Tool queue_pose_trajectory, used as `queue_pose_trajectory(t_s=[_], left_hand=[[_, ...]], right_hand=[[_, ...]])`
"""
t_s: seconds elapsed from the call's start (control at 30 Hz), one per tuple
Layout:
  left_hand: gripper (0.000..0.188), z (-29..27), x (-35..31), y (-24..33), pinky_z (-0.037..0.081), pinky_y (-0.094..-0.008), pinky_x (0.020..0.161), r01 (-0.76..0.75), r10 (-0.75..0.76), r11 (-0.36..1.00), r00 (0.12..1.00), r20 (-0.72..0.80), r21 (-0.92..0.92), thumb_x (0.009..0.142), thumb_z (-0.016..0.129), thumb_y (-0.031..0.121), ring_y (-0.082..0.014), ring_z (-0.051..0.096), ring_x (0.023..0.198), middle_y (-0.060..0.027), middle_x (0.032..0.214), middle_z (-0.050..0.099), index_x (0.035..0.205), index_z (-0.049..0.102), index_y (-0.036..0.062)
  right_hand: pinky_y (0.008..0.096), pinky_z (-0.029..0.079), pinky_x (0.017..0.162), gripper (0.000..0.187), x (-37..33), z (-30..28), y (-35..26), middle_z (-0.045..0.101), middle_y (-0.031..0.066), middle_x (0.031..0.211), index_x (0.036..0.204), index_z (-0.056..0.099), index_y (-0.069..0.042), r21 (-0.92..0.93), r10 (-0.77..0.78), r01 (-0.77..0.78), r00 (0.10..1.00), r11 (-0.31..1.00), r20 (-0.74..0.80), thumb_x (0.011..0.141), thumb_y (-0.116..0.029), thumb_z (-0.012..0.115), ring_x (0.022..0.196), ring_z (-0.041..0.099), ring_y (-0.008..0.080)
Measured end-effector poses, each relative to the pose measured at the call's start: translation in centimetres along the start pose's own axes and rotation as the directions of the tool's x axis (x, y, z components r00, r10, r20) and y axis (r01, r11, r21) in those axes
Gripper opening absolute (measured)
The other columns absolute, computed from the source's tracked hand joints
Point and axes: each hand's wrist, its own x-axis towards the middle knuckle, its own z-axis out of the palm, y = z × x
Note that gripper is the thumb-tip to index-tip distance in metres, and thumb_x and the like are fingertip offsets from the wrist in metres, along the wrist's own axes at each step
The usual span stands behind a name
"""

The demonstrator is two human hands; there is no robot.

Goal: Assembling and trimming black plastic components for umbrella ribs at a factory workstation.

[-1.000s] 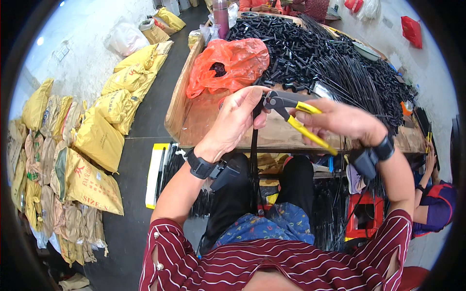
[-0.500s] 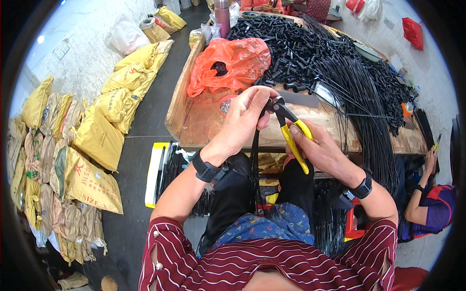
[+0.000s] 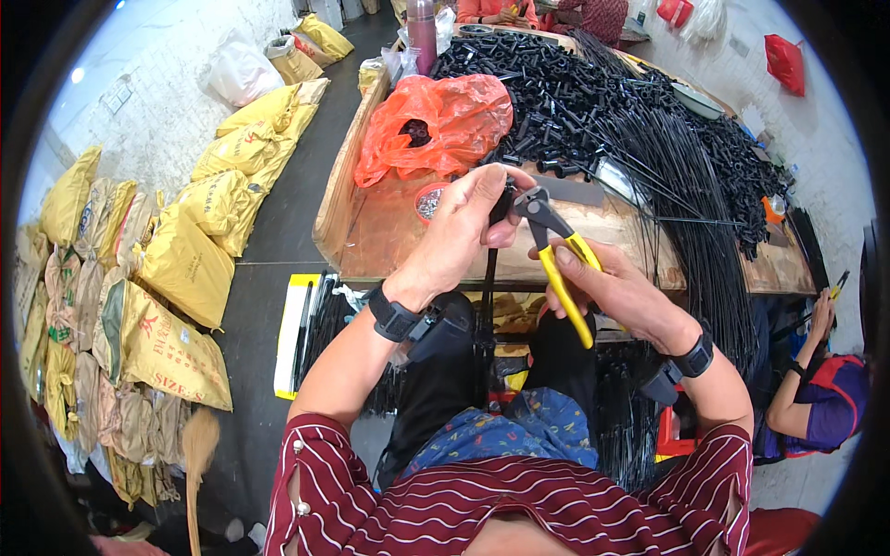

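My left hand (image 3: 464, 213) is closed at the near edge of the wooden table, pinching the top of a bunch of thin black rods (image 3: 488, 292) that hang down between my knees. What exactly sits between thumb and fingers is mostly hidden. In my right hand (image 3: 619, 289) are end-cutting pliers (image 3: 549, 222) with yellow handles, fingers wrapped round the grips. Their dark jaws point up and left, right beside my left fingertips. Whether the jaws touch the black piece I cannot tell.
The wooden table (image 3: 371, 236) bears a red plastic bag (image 3: 464, 111), a small dish of metal bits (image 3: 428, 202), a heap of black tubes (image 3: 556, 93) and long black rods (image 3: 695, 199). Yellow sacks (image 3: 190, 255) line the left. A broom (image 3: 197, 454) stands lower left; a co-worker (image 3: 820, 398) sits right.
The pliers have tipped slightly, their handle ends lower and a little further right. My left hand keeps its grip. At lower left the broom has risen further into view.
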Motion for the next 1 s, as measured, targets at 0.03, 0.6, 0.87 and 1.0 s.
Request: queue_pose_trajectory(t_s=[0.03,0.6,0.87,1.0], left_hand=[[0.042,0.1,0.0,0.0,0.032,-0.0218,0.054,0.003,-0.003,1.0,1.0,0.001,0.0,0.099,0.045,0.04,-0.0054,0.037,0.058,0.0,0.077,0.05,0.111,0.055,0.0007],[0.043,0.9,0.1,0.1,0.034,-0.0206,0.054,-0.037,0.051,0.981,0.996,-0.069,0.19,0.098,0.047,0.04,-0.0053,0.04,0.059,0.0009,0.079,0.052,0.111,0.056,0.0006],[0.042,0.9,0.2,0.0,0.034,-0.0207,0.054,-0.037,0.05,0.978,0.997,-0.059,0.204,0.099,0.046,0.04,-0.0051,0.04,0.059,0.0011,0.079,0.051,0.111,0.056,0.0009],[0.042,0.5,0.2,0.1,0.034,-0.0209,0.055,-0.03,0.032,0.982,0.999,-0.009,0.186,0.099,0.046,0.04,-0.0049,0.039,0.059,0.001,0.079,0.051,0.111,0.056,0.0006]], right_hand=[[0.0208,0.045,0.057,0.04,0.0,-0.1,0.0,0.065,0.0057,0.079,0.121,0.051,-0.003,0.003,0.0,0.0,1.0,1.0,-0.002,0.099,-0.037,0.045,0.07,0.062,0.0098],[0.0224,0.05,0.057,0.042,0.0,-3.1,-4.2,0.068,0.0153,0.086,0.131,0.041,-0.002,-0.028,0.241,-0.239,0.955,0.97,0.172,0.101,-0.033,0.041,0.07,0.067,0.0157],[0.0199,0.045,0.054,0.037,0.5,-3.5,-2.5,0.062,0.0069,0.072,0.124,0.051,-0.006,0.0,0.259,-0.263,0.951,0.965,0.171,0.101,-0.033,0.042,0.061,0.06,0.0098],[0.0185,0.043,0.054,0.038,0.5,-2.9,-2.1,0.06,0.0045,0.071,0.126,0.05,-0.006,-0.015,0.206,-0.207,0.962,0.978,0.178,0.101,-0.033,0.042,0.06,0.058,0.009]])
